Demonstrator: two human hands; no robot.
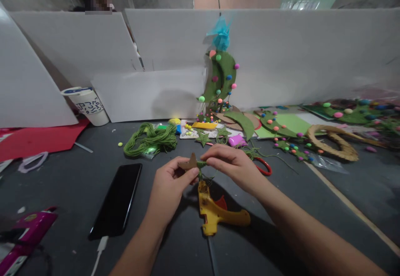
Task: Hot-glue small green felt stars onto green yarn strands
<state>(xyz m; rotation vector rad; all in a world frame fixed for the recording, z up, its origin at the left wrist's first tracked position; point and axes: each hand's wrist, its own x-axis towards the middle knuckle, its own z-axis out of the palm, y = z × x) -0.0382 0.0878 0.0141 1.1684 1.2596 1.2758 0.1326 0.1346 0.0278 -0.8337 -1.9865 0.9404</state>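
My left hand [175, 180] is closed on a small brown cardboard star [188, 164], gripping it between thumb and fingers. Green yarn [201, 164] covers the star's right-hand side, and a loose strand dangles below it. Against that wrapped side, my right hand [229, 163] is closed with its fingertips pinching the yarn. Just under both hands lies a yellow glue gun [211, 209] with a red trigger, its nozzle end pointing up toward the star. Beyond my hands, a green yarn-covered star [203, 139] rests on the table.
A black phone [117, 201] on a white cable lies left, near a green yarn skein [151, 139]. Red-handled scissors [264, 166] and a straw-coloured crescent [333, 142] are at right. A green moon ornament [221, 76] with pompoms hangs before white boards [281, 59].
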